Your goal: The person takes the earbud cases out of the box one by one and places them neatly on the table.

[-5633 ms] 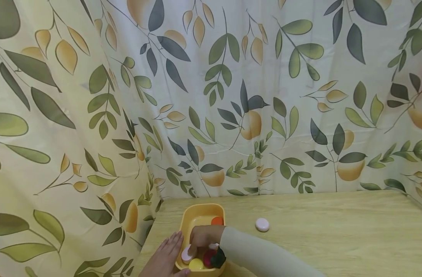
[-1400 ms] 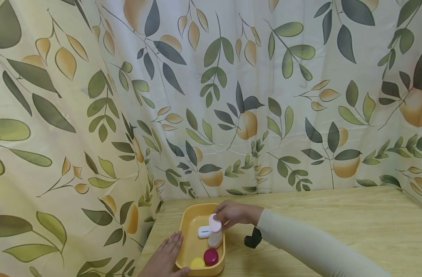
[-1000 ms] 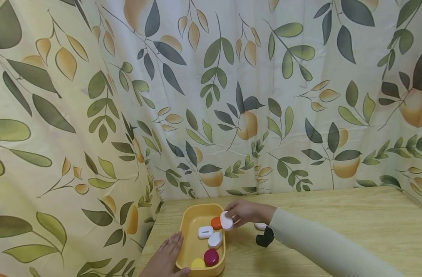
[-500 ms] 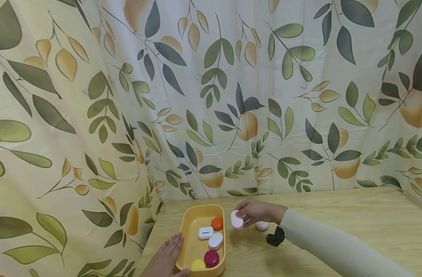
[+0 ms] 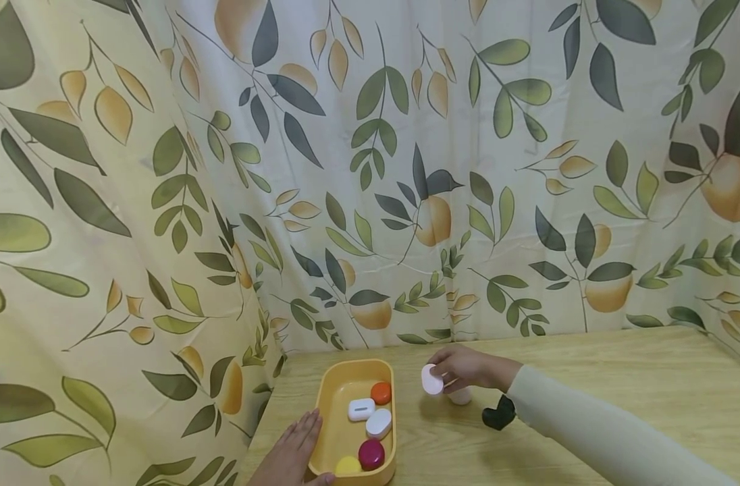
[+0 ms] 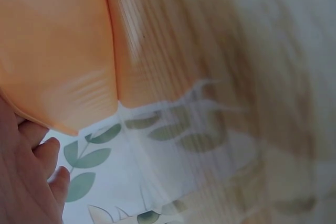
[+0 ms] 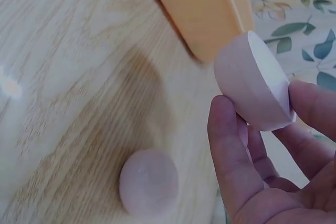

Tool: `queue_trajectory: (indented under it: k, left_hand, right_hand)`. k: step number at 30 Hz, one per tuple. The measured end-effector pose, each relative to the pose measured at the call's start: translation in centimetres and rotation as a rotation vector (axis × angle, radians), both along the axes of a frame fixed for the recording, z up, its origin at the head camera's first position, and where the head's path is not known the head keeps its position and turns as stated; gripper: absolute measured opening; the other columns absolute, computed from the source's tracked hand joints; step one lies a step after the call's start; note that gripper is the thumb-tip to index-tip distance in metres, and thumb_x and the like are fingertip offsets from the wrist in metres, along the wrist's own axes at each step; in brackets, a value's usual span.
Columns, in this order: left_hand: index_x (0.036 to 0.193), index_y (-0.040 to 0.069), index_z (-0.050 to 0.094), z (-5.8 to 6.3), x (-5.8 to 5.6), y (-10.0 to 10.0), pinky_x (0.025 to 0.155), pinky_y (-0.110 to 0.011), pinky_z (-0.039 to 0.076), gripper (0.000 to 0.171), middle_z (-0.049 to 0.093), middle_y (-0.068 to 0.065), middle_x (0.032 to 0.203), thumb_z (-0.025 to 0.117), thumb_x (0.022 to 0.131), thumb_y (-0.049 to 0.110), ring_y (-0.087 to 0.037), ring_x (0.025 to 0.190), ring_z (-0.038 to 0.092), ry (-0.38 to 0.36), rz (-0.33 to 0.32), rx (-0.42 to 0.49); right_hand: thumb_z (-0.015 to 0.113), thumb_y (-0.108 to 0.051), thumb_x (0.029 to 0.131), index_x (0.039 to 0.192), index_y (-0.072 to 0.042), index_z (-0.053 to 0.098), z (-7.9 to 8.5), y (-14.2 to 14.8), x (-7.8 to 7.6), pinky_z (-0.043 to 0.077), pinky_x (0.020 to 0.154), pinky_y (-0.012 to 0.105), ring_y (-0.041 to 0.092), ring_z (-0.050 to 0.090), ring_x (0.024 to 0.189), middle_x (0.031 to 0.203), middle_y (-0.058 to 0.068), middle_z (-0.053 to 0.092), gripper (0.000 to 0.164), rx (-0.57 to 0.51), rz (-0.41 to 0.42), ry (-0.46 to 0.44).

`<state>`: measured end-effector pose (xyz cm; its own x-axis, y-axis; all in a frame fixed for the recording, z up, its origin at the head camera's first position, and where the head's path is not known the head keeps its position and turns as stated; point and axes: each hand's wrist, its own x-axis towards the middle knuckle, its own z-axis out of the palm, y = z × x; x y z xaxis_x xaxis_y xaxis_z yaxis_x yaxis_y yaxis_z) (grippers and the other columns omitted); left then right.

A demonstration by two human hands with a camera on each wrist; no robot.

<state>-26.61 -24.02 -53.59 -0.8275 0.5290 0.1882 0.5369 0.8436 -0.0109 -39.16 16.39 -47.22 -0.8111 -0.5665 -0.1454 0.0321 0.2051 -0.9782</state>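
Pinching pink case in right hand, above worktop, right of tray. Touching tray with straight-fingered left hand. Could slip: held only by fingertips on smooth curved sides. Could knock other case if lowered too near.

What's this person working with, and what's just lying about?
In use, apparently:
pale pink piece, pinched by right hand
yellow tray, touched by left hand

Just lying about, apparently:
second pink piece, on the table
black object
orange piece, magenta piece, yellow piece, two white pieces, in tray
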Motion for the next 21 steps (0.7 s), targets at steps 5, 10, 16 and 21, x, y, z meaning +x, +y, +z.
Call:
queue_trajectory:
  k: [5,10,16,21]
  left_hand:
    - [0.147,-0.005,0.035,0.2,0.0,0.1,0.108,-0.051,0.033,0.096,0.032,-0.017,0.154,0.043,0.090,0.072,-0.032,0.140,0.032,-0.015,0.006,0.003]
    - [0.147,-0.005,0.035,0.2,0.0,0.1,0.108,-0.051,0.032,0.096,0.031,-0.017,0.154,0.042,0.090,0.072,-0.033,0.140,0.031,-0.025,0.010,0.008]
    - [0.148,-0.005,0.034,0.2,0.0,0.2,0.108,-0.052,0.031,0.097,0.031,-0.017,0.155,0.042,0.090,0.072,-0.033,0.140,0.031,-0.038,0.008,0.010]
    - [0.148,-0.005,0.034,0.2,0.0,0.2,0.109,-0.052,0.031,0.097,0.032,-0.017,0.154,0.042,0.090,0.072,-0.032,0.140,0.031,-0.045,0.016,0.016]
  right_hand:
    - [0.055,-0.005,0.097,0.121,0.014,0.054,-0.3,1.0,0.0,0.056,0.078,0.045,0.026,0.066,0.087,0.097,0.013,0.064,0.031,0.012,-0.012,0.003]
    - [0.056,-0.006,0.096,0.121,0.014,0.054,-0.5,1.9,-0.1,0.056,0.078,0.046,0.026,0.066,0.088,0.098,0.014,0.063,0.032,0.025,-0.030,0.009]
    - [0.053,-0.004,0.097,0.120,0.016,0.054,-0.6,2.8,-0.1,0.055,0.081,0.048,0.024,0.065,0.087,0.099,0.015,0.062,0.030,0.002,-0.029,0.011]
    - [0.054,-0.004,0.097,0.119,0.016,0.054,-0.8,3.5,-0.2,0.056,0.080,0.046,0.023,0.065,0.086,0.100,0.015,0.062,0.030,0.014,-0.062,-0.003]
